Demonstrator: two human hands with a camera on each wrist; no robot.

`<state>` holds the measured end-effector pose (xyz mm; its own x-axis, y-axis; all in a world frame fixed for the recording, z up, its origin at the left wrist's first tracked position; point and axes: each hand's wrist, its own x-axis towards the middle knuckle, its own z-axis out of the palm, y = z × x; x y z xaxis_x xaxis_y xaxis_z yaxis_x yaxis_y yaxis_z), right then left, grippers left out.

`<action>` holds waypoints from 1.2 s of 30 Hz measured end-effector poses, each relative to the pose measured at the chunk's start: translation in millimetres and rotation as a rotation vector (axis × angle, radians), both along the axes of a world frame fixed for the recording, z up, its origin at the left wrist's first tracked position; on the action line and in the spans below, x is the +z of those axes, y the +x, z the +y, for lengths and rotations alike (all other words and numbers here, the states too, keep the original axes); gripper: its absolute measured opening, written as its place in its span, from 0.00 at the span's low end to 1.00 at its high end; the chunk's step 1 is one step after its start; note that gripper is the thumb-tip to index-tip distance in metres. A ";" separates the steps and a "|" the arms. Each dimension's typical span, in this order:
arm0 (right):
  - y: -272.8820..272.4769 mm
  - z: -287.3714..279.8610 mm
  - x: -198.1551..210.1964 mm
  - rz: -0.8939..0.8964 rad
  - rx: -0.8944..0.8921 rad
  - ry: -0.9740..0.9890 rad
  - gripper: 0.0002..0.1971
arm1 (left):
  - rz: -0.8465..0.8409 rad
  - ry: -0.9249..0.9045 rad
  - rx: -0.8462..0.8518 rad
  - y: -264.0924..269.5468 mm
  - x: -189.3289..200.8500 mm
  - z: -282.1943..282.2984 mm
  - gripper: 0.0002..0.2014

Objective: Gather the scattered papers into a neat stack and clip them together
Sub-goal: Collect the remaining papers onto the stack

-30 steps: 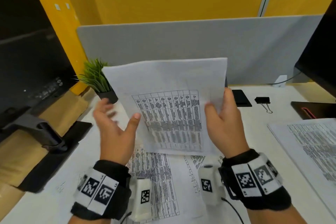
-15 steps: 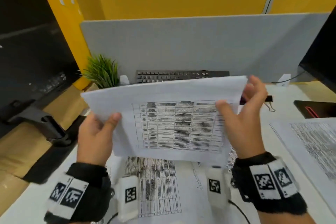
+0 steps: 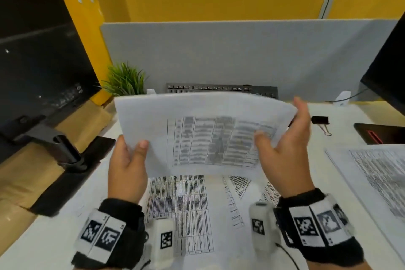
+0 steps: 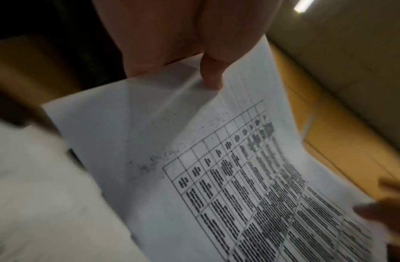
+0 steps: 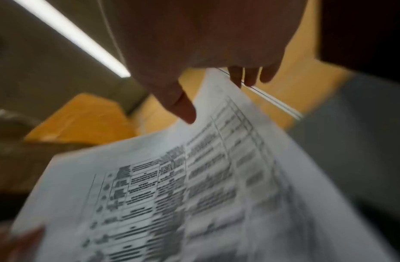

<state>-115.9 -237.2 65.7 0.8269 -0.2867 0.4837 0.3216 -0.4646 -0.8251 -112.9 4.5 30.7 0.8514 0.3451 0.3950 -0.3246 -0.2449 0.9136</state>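
Papers (image 3: pixel 203 136) | raised off desk | pinched between left hand (image 3: pixel 127 169), right hand (image 3: pixel 285 155)

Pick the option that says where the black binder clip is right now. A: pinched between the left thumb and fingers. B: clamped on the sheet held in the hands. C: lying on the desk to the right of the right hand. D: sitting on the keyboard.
C: the head view shows the binder clip lying on the white desk, just right of the right hand, apart from the held sheet.
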 end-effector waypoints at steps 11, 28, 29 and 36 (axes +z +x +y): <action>13.4 5.3 66.9 -0.149 0.351 -0.222 0.05 | -0.484 0.716 0.234 1.5 88.6 -7.3 0.26; 6.1 67.2 -30.0 0.226 0.385 0.246 0.15 | 0.065 -0.021 0.043 -2.3 -10.6 -15.2 0.19; 7.7 66.9 -37.7 0.284 0.378 0.238 0.13 | 0.099 -0.032 0.059 -1.6 -18.9 -13.7 0.19; 33.4 51.5 -50.0 0.535 0.287 0.072 0.19 | 0.096 -0.028 0.250 8.0 -12.6 23.2 0.17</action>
